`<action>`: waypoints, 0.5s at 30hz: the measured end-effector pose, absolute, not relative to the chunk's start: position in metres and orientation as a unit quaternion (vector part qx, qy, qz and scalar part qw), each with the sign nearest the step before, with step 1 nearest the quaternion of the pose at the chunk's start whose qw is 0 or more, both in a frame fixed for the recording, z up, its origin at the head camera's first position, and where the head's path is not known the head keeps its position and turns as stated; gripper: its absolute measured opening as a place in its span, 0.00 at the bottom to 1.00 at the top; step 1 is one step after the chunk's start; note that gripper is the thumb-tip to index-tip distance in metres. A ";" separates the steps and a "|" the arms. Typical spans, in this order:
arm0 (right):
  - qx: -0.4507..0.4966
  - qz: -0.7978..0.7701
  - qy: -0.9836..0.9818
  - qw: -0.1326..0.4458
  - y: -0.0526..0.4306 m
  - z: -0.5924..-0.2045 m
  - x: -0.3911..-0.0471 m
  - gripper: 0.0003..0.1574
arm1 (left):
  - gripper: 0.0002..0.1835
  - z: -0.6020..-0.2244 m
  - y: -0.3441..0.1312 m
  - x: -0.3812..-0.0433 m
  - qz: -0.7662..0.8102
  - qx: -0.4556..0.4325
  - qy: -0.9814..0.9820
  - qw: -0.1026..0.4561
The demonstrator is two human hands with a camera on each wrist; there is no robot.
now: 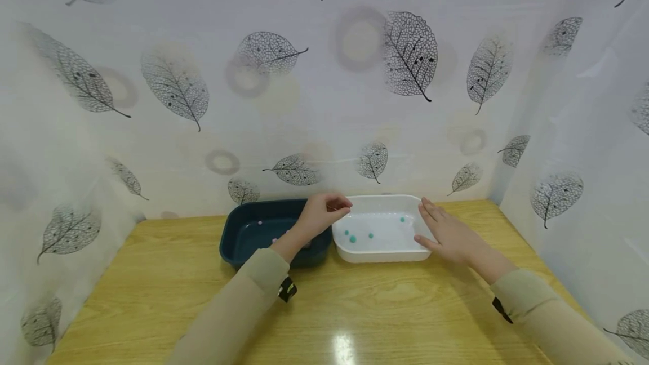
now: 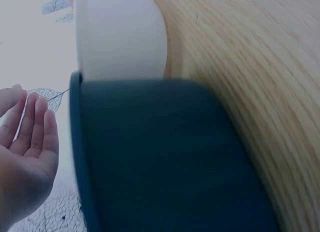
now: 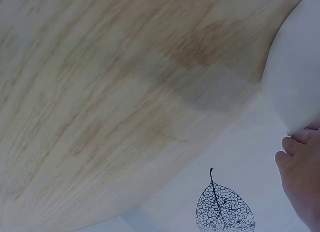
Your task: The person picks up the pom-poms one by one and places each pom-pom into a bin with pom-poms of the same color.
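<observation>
My left hand (image 1: pixel 320 216) is over the inner ends of a dark blue-green basin (image 1: pixel 230 241) and a white basin (image 1: pixel 387 257). Its fingers bend toward the thumb, the tips nearly meeting above the white rim; I cannot tell whether something small is between them. In the left wrist view that hand (image 2: pixel 30 157) shows palm and fingers beside the dark wall (image 2: pixel 160 152). My right hand (image 1: pixel 448 235) rests on the white basin's right end, fingers straight and thumb spread apart. Small teal balls (image 1: pixel 352 239) lie in the white basin, small pink balls (image 1: pixel 260 222) in the dark one.
Both basins stand side by side at the back of a wood-grain table (image 1: pixel 375 308). Close behind and at both sides hangs a pale curtain (image 1: pixel 324 111) with a leaf print. Dark straps (image 1: pixel 287 289) show at the wrists below beige sleeves.
</observation>
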State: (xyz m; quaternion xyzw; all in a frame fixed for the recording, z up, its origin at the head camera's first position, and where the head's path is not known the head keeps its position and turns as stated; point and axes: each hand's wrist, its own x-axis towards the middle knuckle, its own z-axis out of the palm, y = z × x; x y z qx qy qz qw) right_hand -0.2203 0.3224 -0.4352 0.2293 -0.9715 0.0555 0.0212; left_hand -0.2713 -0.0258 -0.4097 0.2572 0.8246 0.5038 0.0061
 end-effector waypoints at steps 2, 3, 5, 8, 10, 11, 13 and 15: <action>0.225 0.058 -0.972 0.023 0.322 -0.434 -0.221 0.53 | 0.08 -0.408 -0.033 -0.270 0.504 0.254 0.825 0.003; 0.224 0.058 -0.973 0.023 0.322 -0.434 -0.221 0.53 | 0.08 -0.407 -0.036 -0.270 0.505 0.251 0.826 0.004; 0.224 0.059 -0.972 0.028 0.321 -0.431 -0.221 0.54 | 0.08 -0.406 -0.044 -0.269 0.505 0.246 0.828 0.002; 0.225 0.055 -0.972 0.033 0.320 -0.428 -0.220 0.54 | 0.10 -0.403 -0.058 -0.268 0.506 0.235 0.830 0.007; 0.229 0.050 -0.971 0.039 0.319 -0.425 -0.220 0.54 | 0.11 -0.401 -0.068 -0.267 0.503 0.230 0.833 0.008; 0.230 0.046 -0.971 0.042 0.319 -0.423 -0.219 0.54 | 0.11 -0.400 -0.073 -0.266 0.504 0.227 0.833 0.010; 0.232 0.039 -0.971 0.046 0.317 -0.420 -0.218 0.55 | 0.11 -0.397 -0.084 -0.262 0.504 0.222 0.834 0.016; 0.235 0.031 -0.970 0.052 0.314 -0.416 -0.216 0.55 | 0.10 -0.394 -0.095 -0.258 0.501 0.227 0.835 0.015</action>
